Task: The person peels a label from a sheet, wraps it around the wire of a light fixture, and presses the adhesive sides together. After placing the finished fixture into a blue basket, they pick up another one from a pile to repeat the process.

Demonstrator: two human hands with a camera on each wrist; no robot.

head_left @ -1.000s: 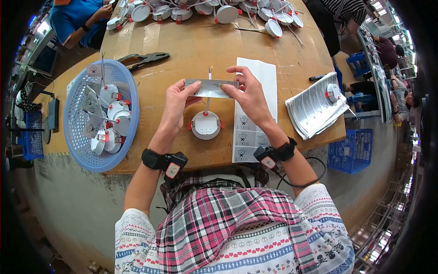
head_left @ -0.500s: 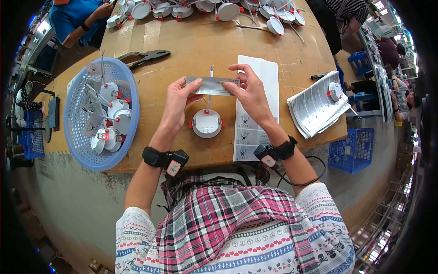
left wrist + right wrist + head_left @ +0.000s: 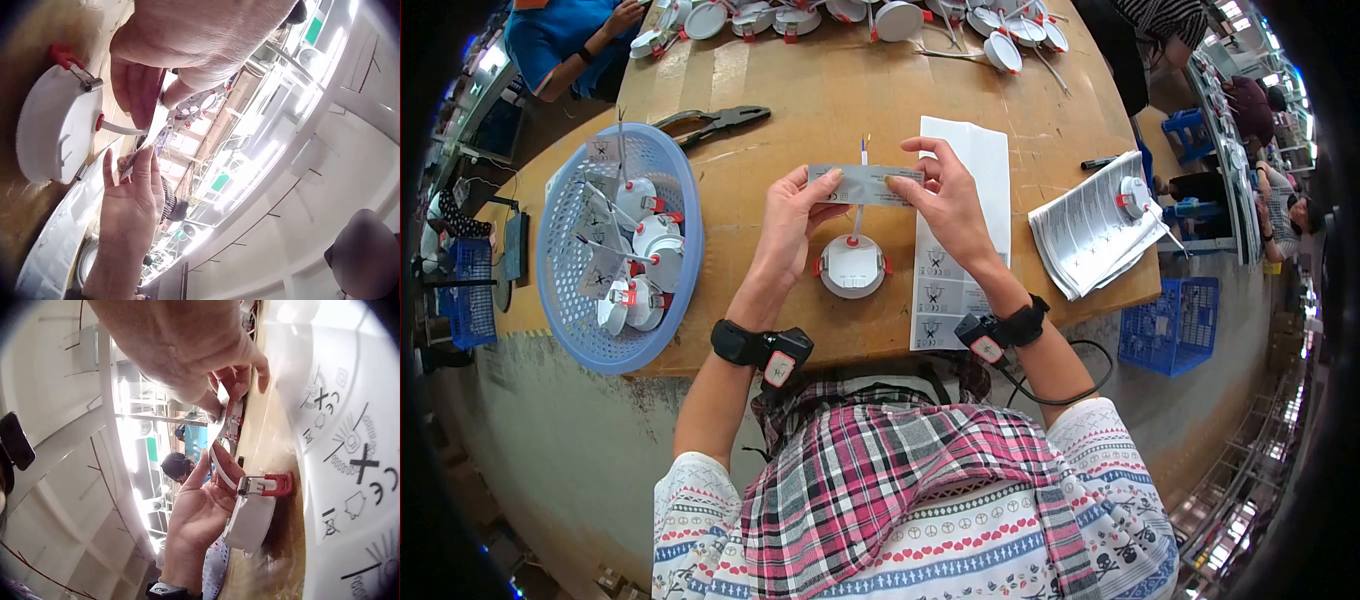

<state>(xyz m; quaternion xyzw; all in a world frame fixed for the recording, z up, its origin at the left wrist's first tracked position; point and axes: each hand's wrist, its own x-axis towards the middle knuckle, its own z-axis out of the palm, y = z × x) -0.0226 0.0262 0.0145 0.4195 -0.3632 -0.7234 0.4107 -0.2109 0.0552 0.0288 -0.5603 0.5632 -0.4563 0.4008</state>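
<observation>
Both hands hold a long grey label strip [image 3: 865,186] flat above the table. My left hand [image 3: 792,222] pinches its left end and my right hand [image 3: 940,198] pinches its right end. Under the strip lies a round white downlight [image 3: 852,266] with red spring clips, and its white cable [image 3: 859,205] runs up behind the strip to bare wire tips. The left wrist view shows the downlight [image 3: 53,128] and the strip [image 3: 152,128] between the fingers. In the right wrist view the downlight [image 3: 250,519] lies beside the printed label sheet [image 3: 350,456].
A blue basket [image 3: 565,290] of labelled downlights stands at the left. Pliers [image 3: 715,120] lie behind it. A white sheet of labels [image 3: 955,270] lies to the right, then a stack of leaflets [image 3: 1085,235] with a downlight on top. More downlights [image 3: 890,20] crowd the far edge. Other people sit around.
The hands and strip have barely shifted; the strip sits a little higher in view. Nothing was taken up or let go.
</observation>
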